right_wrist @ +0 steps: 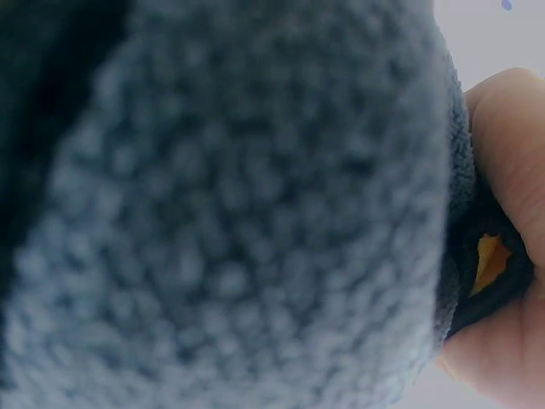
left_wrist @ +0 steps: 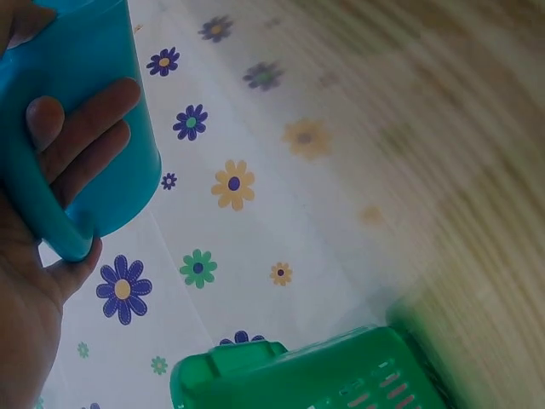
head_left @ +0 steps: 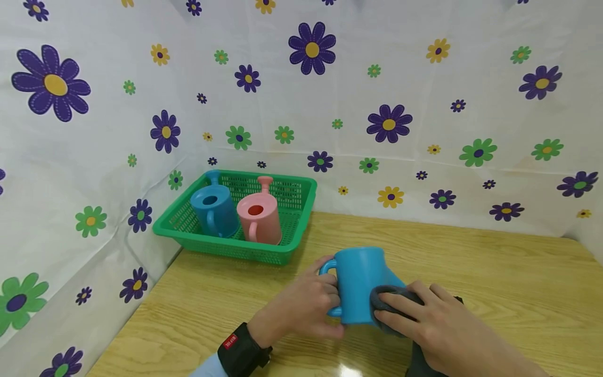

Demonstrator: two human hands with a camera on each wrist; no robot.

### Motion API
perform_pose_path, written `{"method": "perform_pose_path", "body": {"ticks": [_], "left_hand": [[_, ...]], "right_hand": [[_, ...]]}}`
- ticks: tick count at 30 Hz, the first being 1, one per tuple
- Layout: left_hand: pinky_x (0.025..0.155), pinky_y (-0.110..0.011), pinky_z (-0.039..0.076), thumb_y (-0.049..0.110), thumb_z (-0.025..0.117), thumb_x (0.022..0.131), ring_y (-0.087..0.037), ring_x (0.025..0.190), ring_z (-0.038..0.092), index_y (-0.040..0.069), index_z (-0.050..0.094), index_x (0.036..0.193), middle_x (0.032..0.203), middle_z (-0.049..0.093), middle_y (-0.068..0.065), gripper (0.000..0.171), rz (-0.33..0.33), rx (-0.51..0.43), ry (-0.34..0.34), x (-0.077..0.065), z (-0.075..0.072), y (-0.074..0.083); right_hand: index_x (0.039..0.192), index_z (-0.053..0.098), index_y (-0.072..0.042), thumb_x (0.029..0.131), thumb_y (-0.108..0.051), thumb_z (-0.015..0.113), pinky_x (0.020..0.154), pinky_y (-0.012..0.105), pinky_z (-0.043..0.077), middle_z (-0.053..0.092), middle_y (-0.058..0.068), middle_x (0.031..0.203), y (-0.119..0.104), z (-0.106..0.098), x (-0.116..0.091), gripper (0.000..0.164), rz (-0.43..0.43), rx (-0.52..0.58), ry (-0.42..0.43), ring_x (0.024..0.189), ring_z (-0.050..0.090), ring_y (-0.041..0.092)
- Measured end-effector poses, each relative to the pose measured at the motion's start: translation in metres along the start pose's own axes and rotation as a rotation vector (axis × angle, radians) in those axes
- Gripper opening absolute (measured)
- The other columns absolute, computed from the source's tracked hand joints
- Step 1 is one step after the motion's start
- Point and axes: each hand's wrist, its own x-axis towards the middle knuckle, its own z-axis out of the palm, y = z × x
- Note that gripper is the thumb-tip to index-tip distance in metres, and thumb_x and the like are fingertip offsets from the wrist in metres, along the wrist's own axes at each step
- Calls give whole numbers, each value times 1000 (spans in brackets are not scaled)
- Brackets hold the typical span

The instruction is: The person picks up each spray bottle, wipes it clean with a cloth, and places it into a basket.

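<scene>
A light blue toy watering can (head_left: 355, 283) is lifted off the wooden table. My left hand (head_left: 313, 303) grips it by the handle; in the left wrist view, fingers pass through the handle (left_wrist: 21, 179) and lie along the can's wall. My right hand (head_left: 447, 324) holds a dark grey cloth (head_left: 419, 361) and presses it against the can's lower right side, by the spout. Part of the spout is hidden by cloth and fingers. Up close, the fuzzy cloth (right_wrist: 238, 213) fills most of the right wrist view.
A green plastic basket (head_left: 226, 254) stands at the back left of the table (head_left: 471, 267). Inside are a blue watering can (head_left: 221, 214) and a pink watering can (head_left: 266, 222). A white flower-printed sheet (head_left: 348, 104) hangs behind and along the left.
</scene>
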Motion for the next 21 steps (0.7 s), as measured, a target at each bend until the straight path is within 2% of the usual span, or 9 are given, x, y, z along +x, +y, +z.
{"method": "perform_pose_path", "body": {"ticks": [7, 12, 21], "left_hand": [[118, -53, 39, 52, 77, 77, -8, 76, 56, 22, 57, 62, 63, 59, 11, 38, -22, -3, 27, -5, 0, -8], [117, -54, 40, 51, 77, 77, -8, 76, 56, 22, 57, 62, 64, 59, 10, 38, -37, -22, 26, -7, -2, -11], [116, -53, 41, 55, 75, 76, -7, 72, 53, 23, 53, 60, 60, 52, 12, 41, 6, 30, 63, -17, -4, -10]], "right_hand": [[127, 68, -25, 66, -11, 89, 69, 37, 55, 67, -4, 131, -3, 2, -1, 66, -41, -60, 43, 95, 61, 21], [128, 67, -25, 67, -12, 90, 70, 37, 56, 67, -4, 130, -2, 1, -1, 66, -44, -65, 33, 94, 60, 20], [128, 67, -25, 67, -11, 89, 72, 38, 54, 67, -5, 130, -5, 0, -1, 66, -49, -79, 50, 97, 60, 21]]}}
